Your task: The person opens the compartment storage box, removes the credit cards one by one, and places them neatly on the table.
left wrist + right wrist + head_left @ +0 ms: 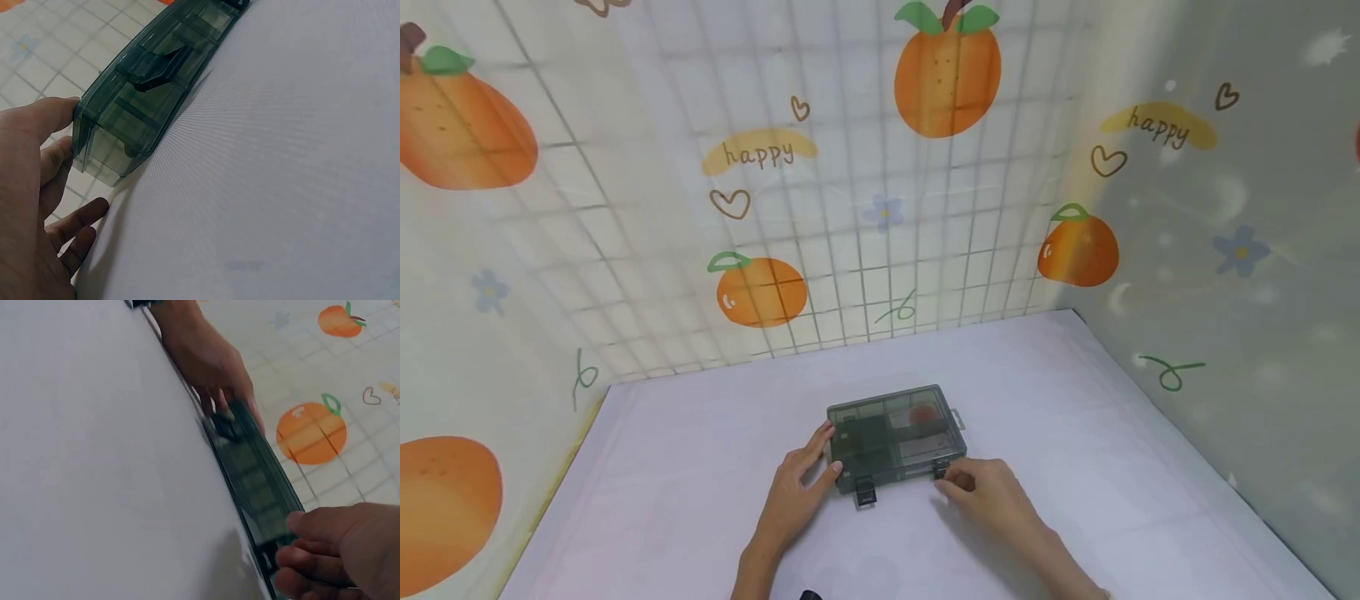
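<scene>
A dark green see-through compartment box [868, 446] lies flat on the white table, its lid down. Something red and a pale piece show through the lid's right half. My left hand [799, 492] rests against the box's left end, thumb at the near corner and fingers along the side. On the near side, the left latch [866, 492] sticks outward, as it also does in the left wrist view [164, 70]. At the right latch [941, 469], my right hand [992, 496] has its thumb and curled fingers pinching; they partly cover it.
The white tabletop [700, 467] meets a curtain-like wall [850, 183] printed with oranges and hearts at the back and sides. A small clear loop [957, 419] juts from the box's right end. A black object [810, 595] shows at the bottom edge.
</scene>
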Motion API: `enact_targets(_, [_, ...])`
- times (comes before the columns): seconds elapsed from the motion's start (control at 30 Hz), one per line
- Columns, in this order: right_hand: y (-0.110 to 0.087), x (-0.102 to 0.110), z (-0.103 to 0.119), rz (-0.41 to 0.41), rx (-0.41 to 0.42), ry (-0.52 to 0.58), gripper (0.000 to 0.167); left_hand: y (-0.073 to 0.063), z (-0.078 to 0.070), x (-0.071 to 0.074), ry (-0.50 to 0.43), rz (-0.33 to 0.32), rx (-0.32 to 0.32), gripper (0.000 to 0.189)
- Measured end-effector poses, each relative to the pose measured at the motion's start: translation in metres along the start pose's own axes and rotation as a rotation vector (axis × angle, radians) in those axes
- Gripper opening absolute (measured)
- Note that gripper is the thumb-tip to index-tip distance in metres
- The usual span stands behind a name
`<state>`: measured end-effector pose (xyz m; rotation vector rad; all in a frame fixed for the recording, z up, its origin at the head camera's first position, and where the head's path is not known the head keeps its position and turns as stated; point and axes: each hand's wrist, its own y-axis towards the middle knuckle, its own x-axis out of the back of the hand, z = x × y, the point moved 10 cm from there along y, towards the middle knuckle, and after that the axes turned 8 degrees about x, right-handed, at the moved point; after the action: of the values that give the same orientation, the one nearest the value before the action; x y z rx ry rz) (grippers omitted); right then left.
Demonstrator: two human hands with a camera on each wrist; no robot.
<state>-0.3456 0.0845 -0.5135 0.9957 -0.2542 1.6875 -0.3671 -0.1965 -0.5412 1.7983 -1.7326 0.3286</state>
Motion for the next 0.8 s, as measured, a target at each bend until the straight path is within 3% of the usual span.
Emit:
enact_targets(0.1, [-0.001,0.025,-0.008,-0.119,0.005,-0.073,0.009,0.0,-0.001,0.0,-0.007,0.005,-0.006,0.059])
enact_targets(0.23, [0.001,0.043,-0.012,-0.188,0.129,-0.146,0.028,0.0,-0.002,0.0,-0.013,0.004,-0.011,0.059])
enact_targets(0.33, [0.004,0.044,-0.013,-0.184,0.257,-0.194,0.045,-0.001,-0.001,-0.001,-0.016,0.001,-0.006,0.059])
enact_targets(0.43, [0.005,0.042,-0.016,-0.168,0.336,-0.219,0.051,-0.002,0.0,-0.003,-0.022,0.009,0.01,0.059])
enact_targets(0.8, [0.011,0.04,-0.023,-0.176,0.401,-0.22,0.042,0.0,0.006,-0.002,0.018,0.001,0.053,0.06])
